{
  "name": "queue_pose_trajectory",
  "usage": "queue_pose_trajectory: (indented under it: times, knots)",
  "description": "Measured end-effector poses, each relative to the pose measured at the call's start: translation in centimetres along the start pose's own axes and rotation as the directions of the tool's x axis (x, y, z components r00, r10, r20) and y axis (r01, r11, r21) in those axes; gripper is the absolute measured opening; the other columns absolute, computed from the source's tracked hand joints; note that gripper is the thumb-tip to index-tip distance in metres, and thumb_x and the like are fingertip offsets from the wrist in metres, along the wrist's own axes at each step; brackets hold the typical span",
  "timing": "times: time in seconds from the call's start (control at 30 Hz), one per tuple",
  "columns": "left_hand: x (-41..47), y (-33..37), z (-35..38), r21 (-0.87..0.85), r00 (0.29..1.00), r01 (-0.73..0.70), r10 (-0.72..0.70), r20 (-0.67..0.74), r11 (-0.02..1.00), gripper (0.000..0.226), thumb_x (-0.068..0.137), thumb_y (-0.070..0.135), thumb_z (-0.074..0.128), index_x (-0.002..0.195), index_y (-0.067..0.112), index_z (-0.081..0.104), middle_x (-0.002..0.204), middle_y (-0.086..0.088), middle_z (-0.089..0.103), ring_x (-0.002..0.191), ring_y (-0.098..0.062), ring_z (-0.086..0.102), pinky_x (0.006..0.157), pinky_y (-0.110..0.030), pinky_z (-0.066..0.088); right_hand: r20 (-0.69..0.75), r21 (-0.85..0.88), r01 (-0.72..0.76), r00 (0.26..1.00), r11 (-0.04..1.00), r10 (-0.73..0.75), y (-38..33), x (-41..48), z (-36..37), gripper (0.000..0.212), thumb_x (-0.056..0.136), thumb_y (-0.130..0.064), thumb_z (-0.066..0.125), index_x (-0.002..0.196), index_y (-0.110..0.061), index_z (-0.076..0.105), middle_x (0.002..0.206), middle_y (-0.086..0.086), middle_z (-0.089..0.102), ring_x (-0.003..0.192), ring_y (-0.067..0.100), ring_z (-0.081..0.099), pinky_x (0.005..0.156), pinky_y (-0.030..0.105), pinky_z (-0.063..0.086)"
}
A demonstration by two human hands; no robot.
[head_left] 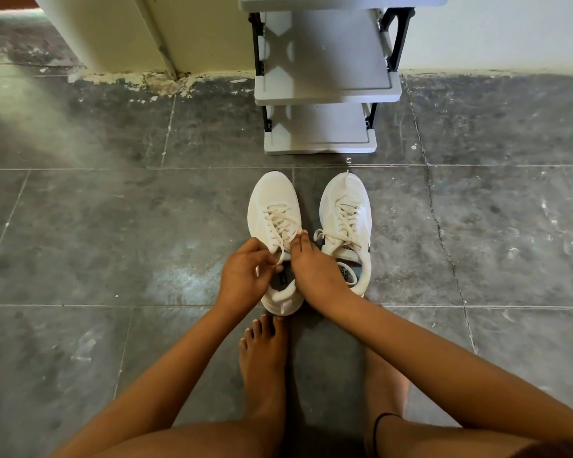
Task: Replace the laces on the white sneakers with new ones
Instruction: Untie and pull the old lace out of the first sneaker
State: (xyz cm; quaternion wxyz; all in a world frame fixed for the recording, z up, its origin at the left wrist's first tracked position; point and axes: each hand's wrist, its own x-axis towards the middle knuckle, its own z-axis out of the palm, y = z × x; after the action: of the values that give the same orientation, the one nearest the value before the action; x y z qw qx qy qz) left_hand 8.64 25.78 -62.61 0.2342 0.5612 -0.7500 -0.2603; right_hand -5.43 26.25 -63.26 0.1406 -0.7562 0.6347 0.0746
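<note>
Two white sneakers stand side by side on the floor, toes pointing away from me. The left sneaker [273, 206] has cream laces [280, 223] threaded through its eyelets. My left hand [245, 276] pinches a loose lace end beside the shoe's opening. My right hand [311, 266] lies across the left sneaker's collar, its fingertips touching the laces near the top eyelets. The right sneaker [344, 219] is laced too, with a loose lace end lying over its toe.
A grey plastic shoe rack [325, 94] with black posts stands just beyond the sneakers against the wall. My bare foot [265, 358] rests on the dark tiled floor [113, 226] right behind the left sneaker. A cream wall corner is at the upper left.
</note>
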Motion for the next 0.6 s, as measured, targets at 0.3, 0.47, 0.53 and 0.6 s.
queue_pose_trajectory:
  times: [0.3, 0.47, 0.53, 0.6]
  knots:
    - [-1.7, 0.1, -0.1, -0.243, 0.995, 0.098, -0.102, -0.003, 0.965, 0.003, 0.078, 0.007, 0.073, 0.076, 0.007, 0.072, 0.082, 0.001, 0.057, 0.074, -0.009, 0.057, 0.066, -0.006, 0.041, -0.006, 0.104, -0.004, 1.0, 0.995, 0.004, 0.2, 0.4, -0.1, 0.054, 0.102, -0.014, 0.031, 0.148, 0.002, 0.005, 0.154, 0.026, 0.012, 0.134, 0.034, 0.036, 0.1, 0.042, 0.043]
    - [2.0, 0.9, -2.4, -0.331, 0.975, 0.212, -0.224, 0.0, 0.92, 0.008, 0.08, 0.019, 0.073, 0.081, 0.012, 0.069, 0.071, 0.004, 0.065, 0.056, 0.0, 0.058, 0.056, -0.011, 0.047, -0.021, 0.115, 0.016, 1.0, 0.993, -0.013, 0.6, 0.5, 0.2, 0.055, 0.1, -0.007, 0.031, 0.148, 0.0, 0.006, 0.154, 0.024, 0.013, 0.131, 0.034, 0.04, 0.096, 0.042, 0.043]
    - [4.2, 1.9, -3.5, -0.449, 0.972, 0.207, -0.236, -0.008, 0.869, 0.006, 0.084, 0.015, 0.069, 0.089, 0.013, 0.07, 0.075, 0.0, 0.069, 0.054, -0.001, 0.061, 0.053, -0.014, 0.048, -0.047, 0.17, 0.023, 0.999, 0.985, -0.015, 0.7, 0.5, 0.2, 0.054, 0.099, -0.008, 0.031, 0.149, -0.003, 0.01, 0.154, 0.021, 0.017, 0.131, 0.033, 0.04, 0.097, 0.041, 0.043]
    - [6.0, 2.2, -4.4, -0.504, 0.961, 0.182, -0.261, -0.09, 0.844, 0.026, 0.086, 0.012, 0.066, 0.112, 0.013, 0.065, 0.1, 0.003, 0.07, 0.071, -0.004, 0.067, 0.065, -0.017, 0.053, -0.097, 0.266, 0.04, 0.995, 0.963, -0.015, 0.9, 0.3, 0.2, 0.051, 0.098, -0.012, 0.035, 0.146, -0.005, 0.022, 0.151, 0.016, 0.028, 0.127, 0.031, 0.044, 0.097, 0.039, 0.043]
